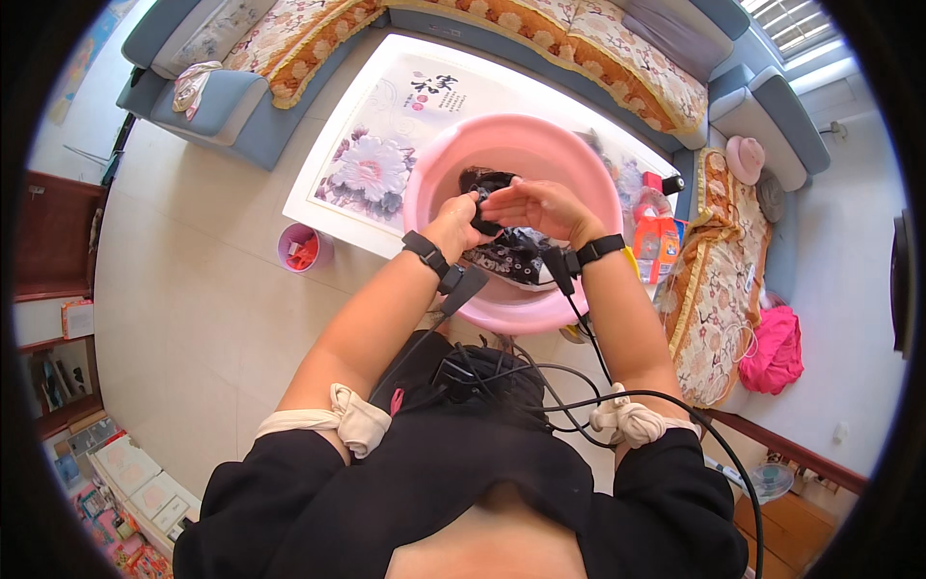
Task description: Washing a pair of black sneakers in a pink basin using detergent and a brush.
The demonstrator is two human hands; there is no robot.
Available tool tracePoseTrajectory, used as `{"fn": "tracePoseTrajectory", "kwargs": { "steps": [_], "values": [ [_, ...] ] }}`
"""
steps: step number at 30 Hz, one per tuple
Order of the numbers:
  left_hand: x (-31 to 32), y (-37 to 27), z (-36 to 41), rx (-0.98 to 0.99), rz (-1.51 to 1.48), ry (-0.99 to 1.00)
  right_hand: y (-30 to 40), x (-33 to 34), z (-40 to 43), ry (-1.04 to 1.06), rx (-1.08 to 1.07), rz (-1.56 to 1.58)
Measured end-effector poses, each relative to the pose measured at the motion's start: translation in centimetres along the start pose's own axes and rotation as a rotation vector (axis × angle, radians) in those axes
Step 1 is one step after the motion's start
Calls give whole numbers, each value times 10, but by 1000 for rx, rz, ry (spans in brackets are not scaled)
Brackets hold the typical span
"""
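A large pink plastic basin [514, 130] stands on the white table with a flower print [369, 170]. In it lies wet black fabric [510, 253] with white markings, low between my forearms. My left hand [457, 221] grips a bunched black part of the cloth [488, 181], raised inside the basin. My right hand [539, 206] is just right of it, fingers extended and pointing left, the fingertips close to or touching the bunched cloth. Dark straps with devices and cables sit on both wrists.
Right of the basin stand an orange and white package [655, 246] and a dark bottle [673, 184]. A pink bin [305, 248] with red contents is on the floor at the left. Sofas with floral covers [629, 65] surround the table. Black cables [571, 369] hang before my body.
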State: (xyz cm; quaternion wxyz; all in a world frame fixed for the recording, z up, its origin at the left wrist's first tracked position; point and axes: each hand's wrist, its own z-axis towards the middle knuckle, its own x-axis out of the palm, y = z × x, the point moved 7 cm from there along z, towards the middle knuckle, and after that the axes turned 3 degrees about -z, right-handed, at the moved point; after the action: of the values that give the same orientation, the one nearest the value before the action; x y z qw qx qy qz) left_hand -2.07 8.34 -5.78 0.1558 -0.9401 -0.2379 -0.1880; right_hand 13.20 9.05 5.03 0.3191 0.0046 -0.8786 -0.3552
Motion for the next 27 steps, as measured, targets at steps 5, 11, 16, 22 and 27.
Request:
{"fn": "tracePoseTrajectory", "kwargs": {
  "steps": [5, 11, 16, 22, 27],
  "values": [
    [3, -9, 4, -16, -69, 93, 55, -41, -19, -570, -212, -343],
    [-10, 14, 4, -43, -93, 82, 28, -59, -44, -940, -213, -37],
    [17, 11, -8, -64, -135, 180, 19, -43, -28, -343, -174, 197],
    [32, -2, -3, 106, -171, 275, 4, 26, -17, -651, -886, -1195],
    [90, 39, -22, 56, -102, 547, -21, -17, -24, -805, -825, -774]
  ]
}}
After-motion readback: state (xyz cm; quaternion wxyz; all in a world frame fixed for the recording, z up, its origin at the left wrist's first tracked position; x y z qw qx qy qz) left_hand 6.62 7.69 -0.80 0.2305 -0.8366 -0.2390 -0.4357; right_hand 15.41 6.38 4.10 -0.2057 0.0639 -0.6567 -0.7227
